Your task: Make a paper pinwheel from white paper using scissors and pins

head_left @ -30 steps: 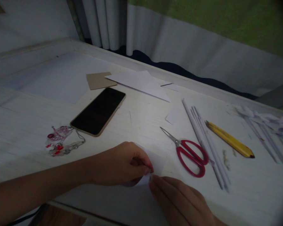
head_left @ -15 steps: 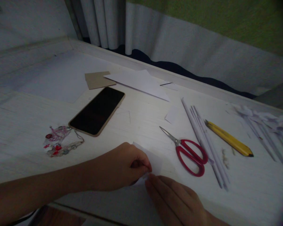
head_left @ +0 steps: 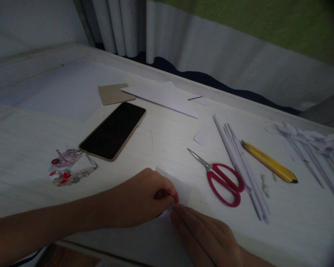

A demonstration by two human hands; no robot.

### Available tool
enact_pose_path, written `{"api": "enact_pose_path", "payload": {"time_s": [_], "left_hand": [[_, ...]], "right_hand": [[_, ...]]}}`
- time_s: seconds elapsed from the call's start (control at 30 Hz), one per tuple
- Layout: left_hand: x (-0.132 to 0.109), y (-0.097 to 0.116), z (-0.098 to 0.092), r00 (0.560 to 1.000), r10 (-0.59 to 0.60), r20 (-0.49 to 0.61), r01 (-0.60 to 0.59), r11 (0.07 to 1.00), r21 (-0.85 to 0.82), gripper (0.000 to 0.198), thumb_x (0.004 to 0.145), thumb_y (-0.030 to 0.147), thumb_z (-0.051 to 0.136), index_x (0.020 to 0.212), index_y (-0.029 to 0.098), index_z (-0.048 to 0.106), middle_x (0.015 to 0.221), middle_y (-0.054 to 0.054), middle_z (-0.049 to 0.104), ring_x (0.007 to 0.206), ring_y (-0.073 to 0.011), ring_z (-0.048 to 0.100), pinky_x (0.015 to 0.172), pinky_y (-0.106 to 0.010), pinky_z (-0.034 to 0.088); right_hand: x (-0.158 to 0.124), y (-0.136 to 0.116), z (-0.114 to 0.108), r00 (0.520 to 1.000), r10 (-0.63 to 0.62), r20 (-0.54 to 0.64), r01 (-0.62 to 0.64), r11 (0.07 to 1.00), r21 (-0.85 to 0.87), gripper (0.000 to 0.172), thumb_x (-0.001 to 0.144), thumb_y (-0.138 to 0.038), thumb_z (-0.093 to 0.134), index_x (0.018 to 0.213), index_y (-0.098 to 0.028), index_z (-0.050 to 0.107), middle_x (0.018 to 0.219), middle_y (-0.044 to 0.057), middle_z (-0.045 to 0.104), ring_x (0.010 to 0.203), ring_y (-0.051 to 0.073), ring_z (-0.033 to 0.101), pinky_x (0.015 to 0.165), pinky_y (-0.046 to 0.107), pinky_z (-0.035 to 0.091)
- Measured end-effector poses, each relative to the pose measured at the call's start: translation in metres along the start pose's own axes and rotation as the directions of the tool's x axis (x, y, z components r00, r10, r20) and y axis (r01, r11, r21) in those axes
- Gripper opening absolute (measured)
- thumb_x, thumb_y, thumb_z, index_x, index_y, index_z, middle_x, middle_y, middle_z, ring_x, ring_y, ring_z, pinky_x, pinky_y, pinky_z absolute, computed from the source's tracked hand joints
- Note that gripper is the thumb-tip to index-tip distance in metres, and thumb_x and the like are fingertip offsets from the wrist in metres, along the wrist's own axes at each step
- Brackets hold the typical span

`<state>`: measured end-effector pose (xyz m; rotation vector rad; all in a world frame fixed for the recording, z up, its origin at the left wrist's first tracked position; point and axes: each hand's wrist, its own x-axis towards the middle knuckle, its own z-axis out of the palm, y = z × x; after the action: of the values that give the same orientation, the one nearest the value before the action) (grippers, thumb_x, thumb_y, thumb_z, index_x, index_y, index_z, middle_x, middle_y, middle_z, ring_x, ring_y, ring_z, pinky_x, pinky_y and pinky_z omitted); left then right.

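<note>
My left hand (head_left: 156,196) is closed in a pinch at the front of the white table, with thumb and forefinger on the edge of a white piece of paper (head_left: 180,185). My right hand (head_left: 208,233) meets it there, its fingers pressed together on the same paper. Between the fingertips the paper is mostly hidden. Just right of my hands lie red-handled scissors (head_left: 224,178), slightly spread, their tips pointing away to the left. Several thin rolled paper sticks (head_left: 239,167) rest beside the scissors.
A black phone (head_left: 114,129) with a beaded charm strap (head_left: 72,168) lies at left. Behind it are brown card (head_left: 115,93) and folded white paper (head_left: 164,96). A yellow utility knife (head_left: 269,161) and paper pinwheels on sticks (head_left: 314,142) are at right. Curtains hang beyond the raised table edge.
The view has shifted very slightly, so the table things sit a little further left. Both hands keep the same pinch on the paper.
</note>
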<state>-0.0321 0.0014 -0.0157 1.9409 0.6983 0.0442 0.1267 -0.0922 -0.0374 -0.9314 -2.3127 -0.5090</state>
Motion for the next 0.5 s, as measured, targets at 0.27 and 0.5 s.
{"api": "enact_pose_path", "payload": {"time_s": [0.27,0.5], "left_hand": [[-0.0015,0.0011,0.0012,1.0,-0.017,-0.005,0.017,1.0,0.016,0.022,0.075,0.015,0.041,0.073,0.017,0.063,0.061,0.003,0.06,0.054,-0.0077,0.049,0.049,-0.017,0.031],[-0.0009,0.0005,0.0003,1.0,-0.027,-0.002,0.027,0.999,-0.028,0.023,0.075,0.015,0.041,0.071,0.016,0.063,0.057,0.003,0.057,0.052,-0.0076,0.047,0.047,-0.016,0.031]], "right_hand": [[-0.0013,0.0005,-0.0009,0.999,0.001,0.053,-0.002,1.0,0.008,0.029,0.078,-0.005,0.035,0.083,-0.008,0.064,0.082,0.009,0.068,0.077,0.016,0.063,0.06,0.019,0.054],[-0.0016,-0.0007,0.003,0.998,0.054,0.015,-0.055,0.997,0.053,0.031,0.078,-0.004,0.033,0.08,-0.008,0.064,0.078,0.009,0.069,0.076,0.017,0.064,0.059,0.022,0.054]]}}
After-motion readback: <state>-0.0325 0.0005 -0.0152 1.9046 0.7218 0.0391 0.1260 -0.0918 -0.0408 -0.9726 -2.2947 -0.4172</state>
